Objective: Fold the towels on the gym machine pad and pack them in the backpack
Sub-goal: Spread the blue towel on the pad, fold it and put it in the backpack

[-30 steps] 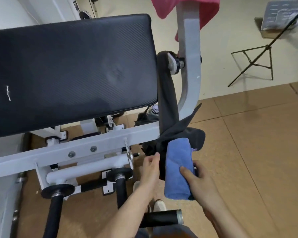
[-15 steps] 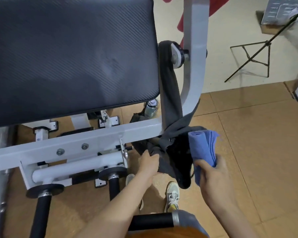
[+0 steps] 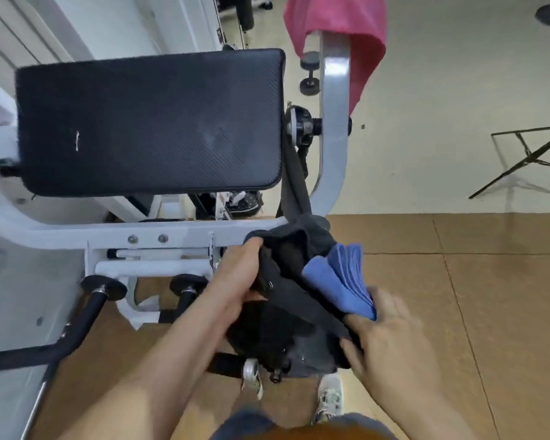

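A dark grey backpack hangs by its strap from a bolt on the white machine frame. My left hand grips the left edge of the bag's opening and holds it apart. My right hand holds a folded blue towel by its lower end, with the towel's top at the bag's right rim. The black gym machine pad lies bare above. A pink towel hangs over the top of the frame post.
Black foam-capped roller bars stick out below the frame on the left. A black tripod stand stands on the floor at right. Small dumbbells lie beyond the frame. My shoes are on the brown tiled floor.
The view pulled back and up, so the pink towel shows again. My left hand spread the backpack's opening wider, and my right hand brought the blue towel down against the bag's right rim.
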